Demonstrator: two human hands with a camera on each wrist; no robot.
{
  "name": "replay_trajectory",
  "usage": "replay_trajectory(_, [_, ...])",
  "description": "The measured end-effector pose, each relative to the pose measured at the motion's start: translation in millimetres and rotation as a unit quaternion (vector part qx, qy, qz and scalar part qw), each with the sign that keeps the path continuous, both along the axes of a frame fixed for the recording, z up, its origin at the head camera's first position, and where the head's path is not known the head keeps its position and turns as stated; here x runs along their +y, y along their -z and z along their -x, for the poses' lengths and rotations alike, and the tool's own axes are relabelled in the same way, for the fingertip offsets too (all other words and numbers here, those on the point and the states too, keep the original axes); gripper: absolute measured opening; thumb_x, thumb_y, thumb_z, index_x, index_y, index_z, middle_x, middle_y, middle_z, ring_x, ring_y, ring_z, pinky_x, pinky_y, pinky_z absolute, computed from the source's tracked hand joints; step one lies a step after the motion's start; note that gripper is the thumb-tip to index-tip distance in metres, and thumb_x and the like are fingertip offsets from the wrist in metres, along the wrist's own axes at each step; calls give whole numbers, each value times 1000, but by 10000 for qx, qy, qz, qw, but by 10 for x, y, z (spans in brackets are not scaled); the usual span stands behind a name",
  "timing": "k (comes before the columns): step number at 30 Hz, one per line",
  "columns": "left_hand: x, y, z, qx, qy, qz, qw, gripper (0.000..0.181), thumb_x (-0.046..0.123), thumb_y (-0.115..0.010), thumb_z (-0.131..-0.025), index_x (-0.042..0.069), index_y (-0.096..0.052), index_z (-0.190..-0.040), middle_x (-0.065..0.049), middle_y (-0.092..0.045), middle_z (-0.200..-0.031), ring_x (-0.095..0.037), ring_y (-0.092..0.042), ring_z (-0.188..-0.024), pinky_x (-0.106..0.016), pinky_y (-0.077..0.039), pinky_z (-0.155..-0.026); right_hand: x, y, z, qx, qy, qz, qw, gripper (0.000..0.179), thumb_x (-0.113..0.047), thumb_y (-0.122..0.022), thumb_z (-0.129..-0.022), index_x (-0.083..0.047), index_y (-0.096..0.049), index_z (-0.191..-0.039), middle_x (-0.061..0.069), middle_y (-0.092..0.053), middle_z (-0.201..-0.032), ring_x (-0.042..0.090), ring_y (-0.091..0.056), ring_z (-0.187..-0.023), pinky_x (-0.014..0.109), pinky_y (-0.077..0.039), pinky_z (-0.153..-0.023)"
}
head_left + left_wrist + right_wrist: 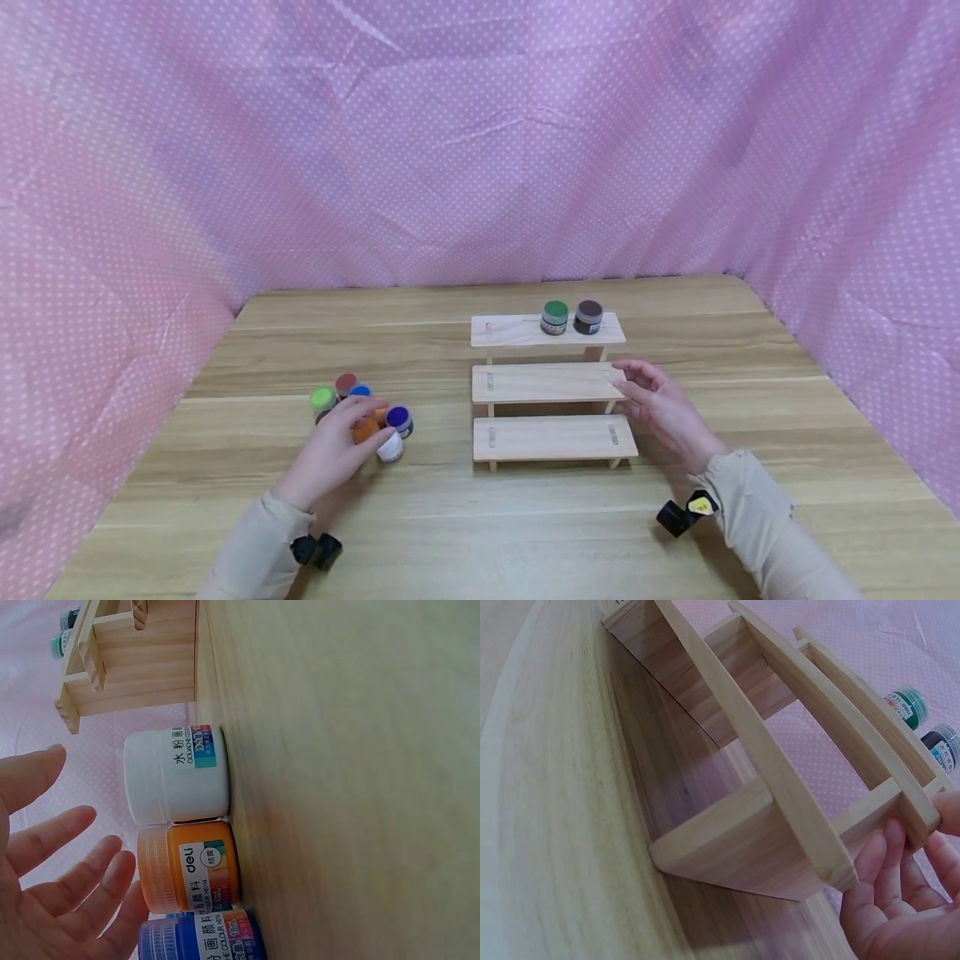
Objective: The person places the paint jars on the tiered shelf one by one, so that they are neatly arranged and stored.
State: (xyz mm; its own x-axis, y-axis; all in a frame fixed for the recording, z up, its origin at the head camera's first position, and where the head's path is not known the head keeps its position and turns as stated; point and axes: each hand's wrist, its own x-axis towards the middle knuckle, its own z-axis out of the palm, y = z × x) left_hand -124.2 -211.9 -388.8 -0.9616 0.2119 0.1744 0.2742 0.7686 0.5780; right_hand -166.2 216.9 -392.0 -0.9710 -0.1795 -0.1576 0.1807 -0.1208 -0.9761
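- Wooden three-tier stand (551,439) on a wood-grain worktop (465,533); a green jar (554,318) and a dark jar (588,317) stand side by side on its top tier, toward the right.
- Paint jars cluster to the stand's left, among them a white jar (390,447) beside an orange jar (206,866).
- Left hand (337,450), fingers loosely spread and holding nothing, hovers by this cluster.
- Right hand (667,408) grips the middle tier's right end, thumb above, fingers beneath.
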Motion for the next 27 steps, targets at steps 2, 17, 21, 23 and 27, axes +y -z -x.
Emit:
replay_trajectory(2, [0,3,-4,-19,42,31,10000,35,23,-68,-85,8,-62,-116,-6,-61,-115,-25,-59,-106,-45,-51,-92,1,1,-4,-5,-5,-12,10000,20,-10,-57,-91,-23,-56,-106,-8,-49,-99,3,-55,-84,18,-53,-76])
replay_trajectory(17, [26,-22,-6,-194,283,741,9967,35,17,-72,-81,8,-64,-113,-9,-61,-112,-24,-60,-103,-43,-53,-89,14,3,-21,60,-24,-129,9999,19,-13,-57,-92,-23,-55,-109,-9,-52,-100,2,-55,-85,17,-54,-76])
replay_trajectory(21, [23,-16,-4,-120,357,900,9952,35,17,-74,-79,9,-65,-111,-8,-61,-110,-21,-60,-100,-40,-54,-86,8,4,-22,64,-15,-71,10000,20,-13,-57,-92,-22,-55,-110,-9,-51,-101,2,-55,-85,17,-53,-76])
replay_trajectory(23, [19,-13,-1,-45,418,961,9945,34,17,-74,-78,8,-66,-110,-8,-61,-109,-20,-59,-98,-38,-55,-84,6,10,-17,75,-23,-66,9999,20,-13,-57,-92,-21,-55,-110,-9,-51,-101,1,-55,-85,17,-53,-76])
replay_trajectory(27, [9,-14,2,54,540,1016,9933,33,16,-75,-77,10,-66,-108,-7,-60,-109,-19,-59,-97,-36,-56,-82,1,15,-12,76,-9,-52,10000,22,-12,-57,-92,-19,-53,-112,-9,-51,-102,1,-56,-86,17,-54,-76])
